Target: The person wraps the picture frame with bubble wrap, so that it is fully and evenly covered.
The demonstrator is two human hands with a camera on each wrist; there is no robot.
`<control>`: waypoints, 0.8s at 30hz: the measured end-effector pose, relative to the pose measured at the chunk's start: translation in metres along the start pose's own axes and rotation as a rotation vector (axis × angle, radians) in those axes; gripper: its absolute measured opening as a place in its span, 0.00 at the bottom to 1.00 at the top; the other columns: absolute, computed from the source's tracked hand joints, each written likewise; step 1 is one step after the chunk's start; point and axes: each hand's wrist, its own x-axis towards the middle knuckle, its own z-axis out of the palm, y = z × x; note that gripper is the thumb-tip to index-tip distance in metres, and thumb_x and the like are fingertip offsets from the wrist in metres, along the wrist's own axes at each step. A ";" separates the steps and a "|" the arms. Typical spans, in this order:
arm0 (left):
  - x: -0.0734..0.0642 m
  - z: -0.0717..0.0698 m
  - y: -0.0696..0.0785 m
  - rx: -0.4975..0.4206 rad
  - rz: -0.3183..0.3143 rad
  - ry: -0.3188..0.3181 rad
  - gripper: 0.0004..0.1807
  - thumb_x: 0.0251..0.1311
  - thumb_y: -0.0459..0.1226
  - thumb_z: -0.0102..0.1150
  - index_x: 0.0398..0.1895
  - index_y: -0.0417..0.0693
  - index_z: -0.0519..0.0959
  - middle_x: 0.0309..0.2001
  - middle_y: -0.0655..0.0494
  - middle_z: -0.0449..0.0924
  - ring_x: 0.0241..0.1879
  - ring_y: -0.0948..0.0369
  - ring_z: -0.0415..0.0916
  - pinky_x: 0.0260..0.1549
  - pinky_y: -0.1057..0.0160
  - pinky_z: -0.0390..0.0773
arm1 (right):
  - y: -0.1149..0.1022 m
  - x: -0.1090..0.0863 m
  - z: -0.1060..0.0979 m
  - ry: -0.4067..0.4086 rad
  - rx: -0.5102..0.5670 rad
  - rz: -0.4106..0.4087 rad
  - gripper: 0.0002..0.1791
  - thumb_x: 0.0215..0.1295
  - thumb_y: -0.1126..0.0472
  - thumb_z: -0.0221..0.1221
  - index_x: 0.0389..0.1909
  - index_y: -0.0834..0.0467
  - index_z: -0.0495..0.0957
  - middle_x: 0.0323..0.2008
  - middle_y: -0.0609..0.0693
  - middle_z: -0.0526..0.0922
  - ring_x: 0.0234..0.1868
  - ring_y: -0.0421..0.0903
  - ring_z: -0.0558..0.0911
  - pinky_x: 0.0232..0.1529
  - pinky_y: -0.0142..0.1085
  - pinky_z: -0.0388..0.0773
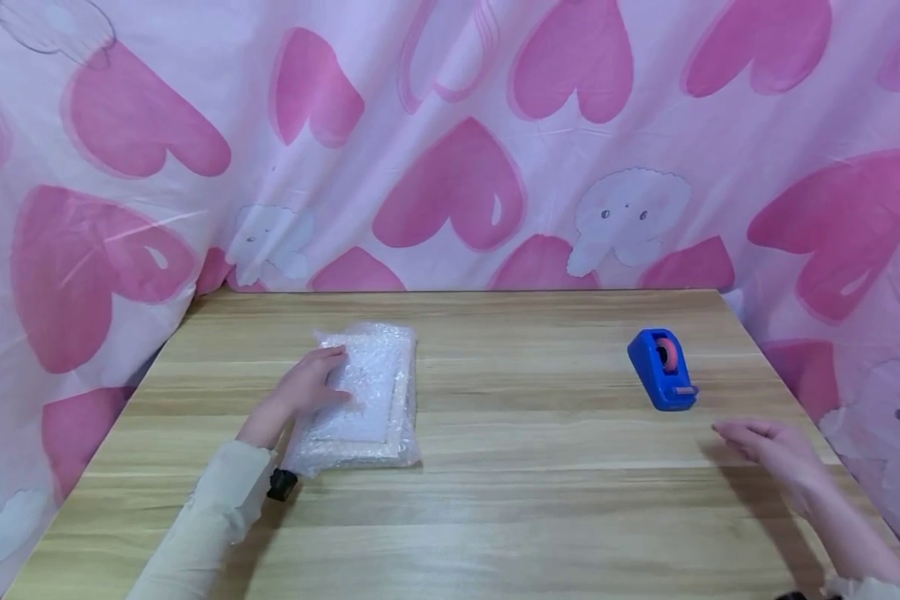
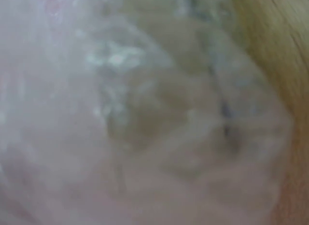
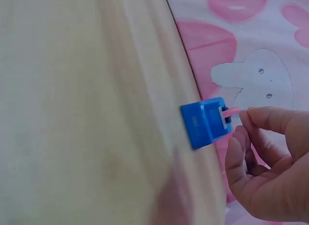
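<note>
A flat rectangular package in clear bubble wrap (image 1: 371,392) lies on the left half of the table, with a white panel and a pale, frame-like border showing through. My left hand (image 1: 311,387) rests on its left side, thumb and fingers spread over the top. Blurred, crinkled wrap (image 2: 145,114) fills most of the left wrist view. Over at the right stands a blue tape dispenser (image 1: 660,371) with a pink roll. My right hand (image 1: 780,458) hovers in front of it, fingers loosely curled and fingertips close together. In the right wrist view those fingertips overlap the pink tape end (image 3: 231,111).
The wood-grain table (image 1: 517,508) has its far edge against a pink curtain (image 1: 450,83) printed with hearts, which also hangs along both sides. A small black device (image 1: 282,484) sits at my left wrist, beside the package's lower left corner.
</note>
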 end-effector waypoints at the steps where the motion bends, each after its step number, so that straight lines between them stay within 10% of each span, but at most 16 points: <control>1: 0.000 0.000 0.000 0.004 -0.007 -0.005 0.36 0.49 0.38 0.64 0.58 0.26 0.63 0.62 0.33 0.59 0.62 0.39 0.53 0.61 0.44 0.54 | 0.005 -0.005 0.002 0.009 0.025 0.013 0.09 0.64 0.51 0.53 0.31 0.37 0.82 0.30 0.29 0.79 0.31 0.29 0.76 0.33 0.24 0.73; 11: -0.002 -0.001 0.002 0.024 0.004 0.005 0.35 0.49 0.37 0.64 0.57 0.25 0.64 0.61 0.32 0.60 0.61 0.38 0.54 0.60 0.43 0.55 | 0.026 -0.014 0.028 0.082 0.012 0.145 0.10 0.60 0.50 0.57 0.19 0.34 0.78 0.19 0.38 0.74 0.18 0.35 0.69 0.18 0.29 0.72; 24: -0.001 0.001 0.000 0.013 0.009 0.016 0.35 0.48 0.37 0.65 0.57 0.25 0.64 0.61 0.32 0.61 0.61 0.39 0.54 0.60 0.44 0.56 | 0.027 -0.006 0.011 0.117 -0.059 -0.002 0.06 0.61 0.51 0.56 0.31 0.41 0.81 0.24 0.31 0.78 0.26 0.29 0.75 0.26 0.26 0.76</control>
